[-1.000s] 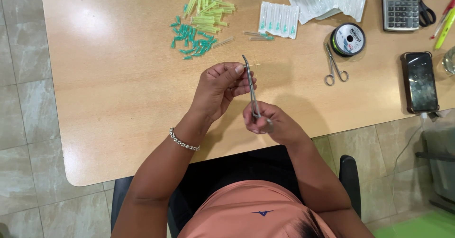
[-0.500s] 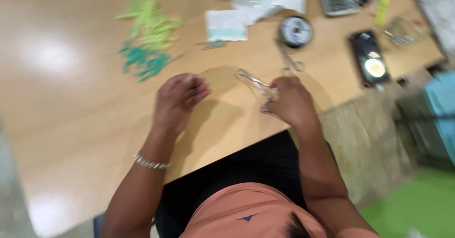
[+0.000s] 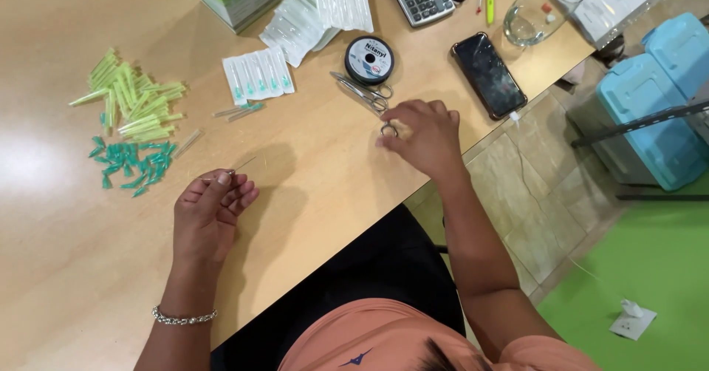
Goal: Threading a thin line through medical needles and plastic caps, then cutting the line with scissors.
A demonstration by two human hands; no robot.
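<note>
Head view shows the left hand [image 3: 210,212] resting on the worktop [image 3: 310,164], its grip pinching a thin needle [image 3: 240,167]. The needle's long axis points toward 2 o'clock. The right hand [image 3: 421,134], at 3 o'clock from the left, has its grip closing on the ring handle of metal scissors [image 3: 365,92], whose blades point toward 10 o'clock, beside a thread spool [image 3: 368,59].

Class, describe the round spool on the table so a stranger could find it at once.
Start at the wooden table and find the dark phone near its edge. Just left of it, above the metal scissors, lies the spool: the only round, black, flat reel there.
</note>
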